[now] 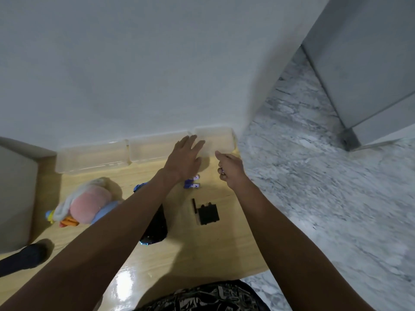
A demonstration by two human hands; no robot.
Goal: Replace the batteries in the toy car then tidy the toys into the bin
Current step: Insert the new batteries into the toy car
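My left hand point(186, 157) reaches forward with straight, spread fingers, its tips over the edge of the rightmost clear bin point(221, 136). My right hand point(231, 169) hovers beside it with curled fingers. A small purple-and-white battery point(221, 169) shows in its grip. Two purple-and-white batteries point(193, 183) lie on the wooden floor just under my left wrist. The black toy car point(157, 227) lies mostly hidden beneath my left forearm. Its black battery cover point(208, 213) lies to the right, with a dark screwdriver point(194, 206) along its left side.
Two more clear bins point(92, 159) point(149, 148) line the white wall. A pink, white and blue plush toy point(86, 204) lies at the left. A grey cabinet point(15, 194) stands at the far left, and grey marble floor point(314, 176) spreads to the right.
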